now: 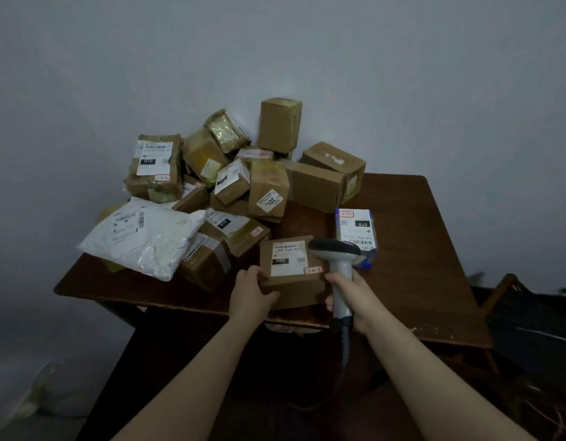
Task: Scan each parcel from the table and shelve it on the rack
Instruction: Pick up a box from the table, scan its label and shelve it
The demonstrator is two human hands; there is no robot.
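Parcels (269,186) crowd a dark table (418,249), grey wall (402,74) behind — left hand (251,291) grips box (294,291), right hand (358,297) scanner (334,249).

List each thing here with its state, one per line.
front parcel, label up, at the table edge.
left hand, grips the front parcel's left side.
scanner, head over the front parcel's right corner.
right hand, grips the scanner.
blue-white box, label up, apart from the heap.
white bag, lying on the heap.

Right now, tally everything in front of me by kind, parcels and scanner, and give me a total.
Brown cardboard boxes: 14, roughly, since the pile overlaps
White plastic mailer bag: 1
White-and-blue box: 1
Barcode scanner: 1
Total: 17
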